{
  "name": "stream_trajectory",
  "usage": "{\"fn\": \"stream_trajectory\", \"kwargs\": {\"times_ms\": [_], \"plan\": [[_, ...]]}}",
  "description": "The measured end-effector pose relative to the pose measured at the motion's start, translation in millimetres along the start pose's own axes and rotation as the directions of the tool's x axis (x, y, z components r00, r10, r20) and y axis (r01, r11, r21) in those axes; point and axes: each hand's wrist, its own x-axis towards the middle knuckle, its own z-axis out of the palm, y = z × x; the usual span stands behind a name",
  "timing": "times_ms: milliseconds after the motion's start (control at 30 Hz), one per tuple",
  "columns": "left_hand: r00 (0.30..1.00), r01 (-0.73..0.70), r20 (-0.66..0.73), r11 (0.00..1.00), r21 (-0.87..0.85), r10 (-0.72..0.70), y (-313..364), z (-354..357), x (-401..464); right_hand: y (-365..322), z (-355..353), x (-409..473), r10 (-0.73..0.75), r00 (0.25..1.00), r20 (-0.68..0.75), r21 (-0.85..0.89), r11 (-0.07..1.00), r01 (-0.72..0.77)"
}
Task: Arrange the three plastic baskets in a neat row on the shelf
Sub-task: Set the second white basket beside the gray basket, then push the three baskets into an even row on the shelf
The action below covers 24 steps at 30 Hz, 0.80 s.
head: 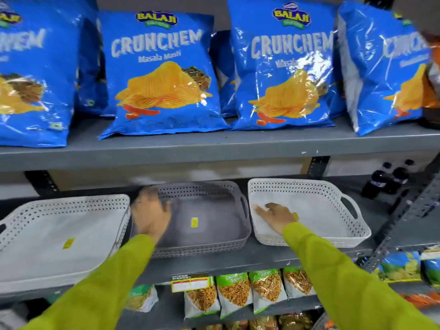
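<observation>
Three baskets abreast on shelf [262,258]: left basket [59,234], middle basket [214,225], right basket [321,210].

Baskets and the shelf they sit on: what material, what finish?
Baskets: moulded plastic by the look, matte. The grey basket and both white ones have perforated lattice walls, cut-out handles and smooth solid floors. Shelf: probably painted steel, dull grey, with small chips along the edge and slotted uprights.
</observation>
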Motion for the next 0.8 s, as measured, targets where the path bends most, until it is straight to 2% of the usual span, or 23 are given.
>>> {"fn": "stream_trajectory", "kwargs": {"times_ms": [67, 100, 133, 167, 200, 300, 400, 500, 800], "plan": [[0.969, 0.202, 0.140, 0.979, 0.007, -0.201, -56.0, -16.9, -6.4, -21.7, 26.7, -5.3, 0.023, 0.991, 0.133, -0.053, 0.998, -0.016], [0.925, 0.297, 0.252, 0.955, -0.009, -0.285, -72.7, -21.8, -11.6, -25.2, 35.5, -7.6, 0.037, 0.987, 0.156, -0.080, 0.997, -0.025], [0.866, 0.361, 0.374, 0.933, -0.008, -0.332, -88.8, -27.3, -19.8, -30.0, 44.5, -9.8, 0.035, 0.988, 0.150, -0.124, 0.992, -0.016], [0.809, 0.372, 0.490, 0.928, -0.002, -0.324, -98.2, -30.7, -28.5, -31.7, 50.7, -11.5, 0.033, 0.992, 0.118, -0.179, 0.984, -0.012], [0.785, 0.358, 0.547, 0.934, -0.016, -0.291, -102.4, -32.8, -37.3, -31.8, 53.8, -13.7, 0.025, 0.996, 0.080, -0.232, 0.973, -0.006], [0.814, 0.329, 0.534, 0.939, -0.099, -0.229, -103.1, -37.7, -55.0, -31.5, 56.9, -20.3, -0.005, 1.000, 0.018, -0.275, 0.962, 0.010], [0.831, 0.312, 0.502, 0.948, -0.068, -0.237, -96.5, -39.6, -57.8, -30.5, 56.7, -25.1, -0.026, 0.999, 0.025, -0.285, 0.958, 0.032], [0.838, 0.341, 0.486, 0.934, -0.111, -0.248, -91.9, -38.3, -57.7, -27.4, 57.1, -28.6, -0.043, 0.999, 0.026, -0.301, 0.952, 0.049], [0.860, 0.280, 0.482, 0.944, -0.176, -0.166, -89.7, -31.0, -43.0, -24.2, 59.0, -30.9, -0.077, 0.997, -0.007, -0.365, 0.928, 0.069]]}}
